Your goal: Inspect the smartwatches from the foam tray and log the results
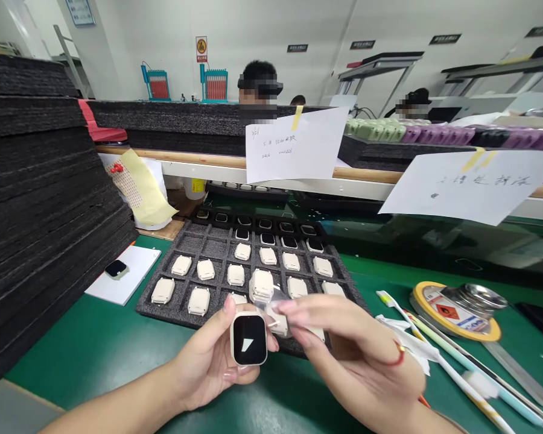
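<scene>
My left hand (212,355) is closed around a smartwatch case (248,339) with a pale frame. Its black, shiny screen faces me and carries a bright reflection. Just to the right, my right hand (357,343) has thumb and fingers pinched together on what looks like a clear film (271,304), partly blurred. Behind both hands lies a dark foam tray (217,247) with pale watch cases in its compartments, such as one watch case (200,301) lying back up. My hands hide part of the tray's front rows.
Left are stacked black foam trays (40,199) and another watch (116,269) on white paper (136,274). Right lie a tape roll (438,310), a metal-topped container (482,296), toothbrushes (461,386) and a steel ruler (520,374). A shelf (199,170) crosses behind; a person (259,81) sits beyond.
</scene>
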